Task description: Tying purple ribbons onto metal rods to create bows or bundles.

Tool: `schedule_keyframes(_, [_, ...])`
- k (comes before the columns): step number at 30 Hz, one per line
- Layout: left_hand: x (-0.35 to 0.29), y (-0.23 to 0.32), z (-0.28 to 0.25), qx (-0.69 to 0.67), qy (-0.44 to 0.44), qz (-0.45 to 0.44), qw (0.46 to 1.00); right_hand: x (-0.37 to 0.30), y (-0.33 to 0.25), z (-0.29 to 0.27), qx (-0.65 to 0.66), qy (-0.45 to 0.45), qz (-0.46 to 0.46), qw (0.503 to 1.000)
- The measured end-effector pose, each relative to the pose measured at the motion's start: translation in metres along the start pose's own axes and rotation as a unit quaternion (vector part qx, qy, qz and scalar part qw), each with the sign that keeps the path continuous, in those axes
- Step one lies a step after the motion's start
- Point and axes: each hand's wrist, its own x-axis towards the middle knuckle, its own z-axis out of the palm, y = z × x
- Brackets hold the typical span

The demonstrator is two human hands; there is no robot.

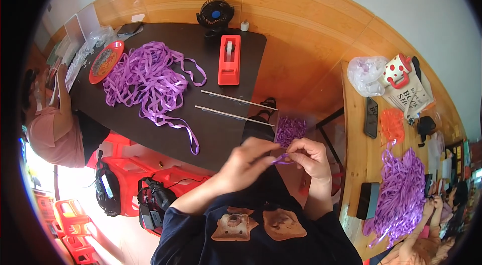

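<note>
A short loop of purple ribbon (282, 159) is pinched between the thumb and fingers of my right hand (310, 159). Close by on the left is my left hand (245, 162), its fingers pointing at the ribbon and smeared by motion. Whether they grip its left end I cannot tell. Beyond my hands, a container with small purple pieces (291, 130) sits below the table's edge. Two thin metal sticks (236, 99) lie across the right edge of the dark table (211, 142). Further left on it spreads a large tangled heap of purple ribbon (145, 77).
A red tape dispenser (229, 74) and a black fan (216, 13) stand toward the table's back, a red plate (106, 62) at its left. The wooden table (354, 164) at right bears phones, a dotted mug (397, 70) and more ribbon (399, 189). Other people sit on both sides.
</note>
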Motion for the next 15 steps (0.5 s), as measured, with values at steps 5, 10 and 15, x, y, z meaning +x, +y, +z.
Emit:
schedule_keyframes(5, [-0.008, -0.032, 0.031, -0.181, -0.052, -0.162, 0.969, -0.001, 0.004, -0.004, -0.003, -0.011, -0.016, 1.0])
schedule_keyframes(10, [-0.017, -0.046, 0.041, -0.312, -0.05, -0.256, 0.914, 0.004, 0.02, -0.016, -0.206, 0.003, -0.162, 0.965])
schedule_keyframes(15, [-0.022, -0.051, 0.044, -0.348, -0.046, -0.272, 0.896, 0.004, 0.014, -0.01, -0.273, -0.04, -0.126, 0.953])
